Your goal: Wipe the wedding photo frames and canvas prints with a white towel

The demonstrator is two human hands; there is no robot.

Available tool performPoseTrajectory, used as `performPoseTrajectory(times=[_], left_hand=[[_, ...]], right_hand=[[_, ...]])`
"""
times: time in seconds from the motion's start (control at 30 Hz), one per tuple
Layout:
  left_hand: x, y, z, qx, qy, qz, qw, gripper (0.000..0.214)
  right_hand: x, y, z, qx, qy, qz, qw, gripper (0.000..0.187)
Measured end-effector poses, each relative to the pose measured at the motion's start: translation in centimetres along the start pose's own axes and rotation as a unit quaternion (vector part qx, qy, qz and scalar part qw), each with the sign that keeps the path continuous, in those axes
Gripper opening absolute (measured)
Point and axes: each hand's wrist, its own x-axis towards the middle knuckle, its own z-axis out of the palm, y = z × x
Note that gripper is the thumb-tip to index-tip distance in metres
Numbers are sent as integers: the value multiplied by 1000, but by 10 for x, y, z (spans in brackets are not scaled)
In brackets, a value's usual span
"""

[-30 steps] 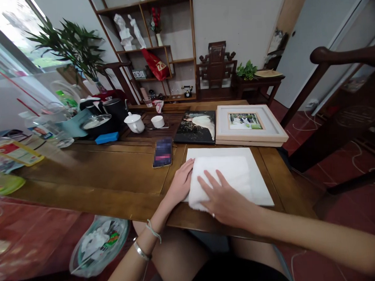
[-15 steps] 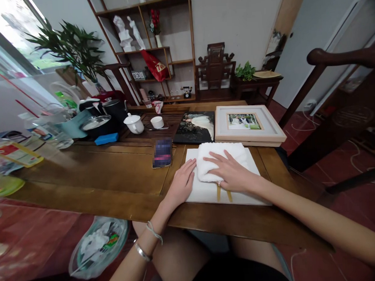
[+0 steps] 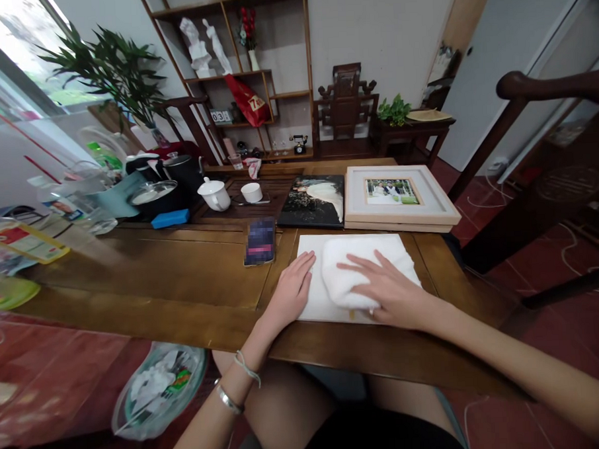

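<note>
A folded white towel (image 3: 339, 280) lies on a flat white panel (image 3: 313, 302) at the table's near edge. My right hand (image 3: 394, 288) rests on top of the towel with its fingers spread, pressing it against the panel. Part of a yellow-brown strip (image 3: 352, 313) shows on the panel below the towel. My left hand (image 3: 293, 287) lies flat along the panel's left edge, fingers stretched out and holding nothing.
Behind the panel are a framed photo (image 3: 403, 213) and a dark picture board (image 3: 312, 203). A phone (image 3: 259, 242) lies left of my left hand. Farther left are a white lidded teapot (image 3: 214, 196), a small white cup (image 3: 251, 193) and a blue block (image 3: 170, 219). A bin (image 3: 200, 381) stands below.
My right hand and the towel have slid to the right and toward me over the panel, covering more of the yellow-brown strips. My left hand has stayed in place.
</note>
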Motion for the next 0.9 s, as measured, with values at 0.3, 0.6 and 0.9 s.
performPoseTrajectory(times=[0.3, 0.6, 0.9], left_hand=[[1, -1, 2, -12, 6, 1, 1000, 43], [0, -2, 2, -12, 8, 8, 1000, 43], [0, -1, 2, -8, 8, 6, 1000, 43]], right_hand=[[-15, -32, 5, 16, -40, -18, 999, 59], [-38, -1, 1, 42, 0, -18, 999, 56], [-58, 12, 3, 2, 33, 60, 998, 42]])
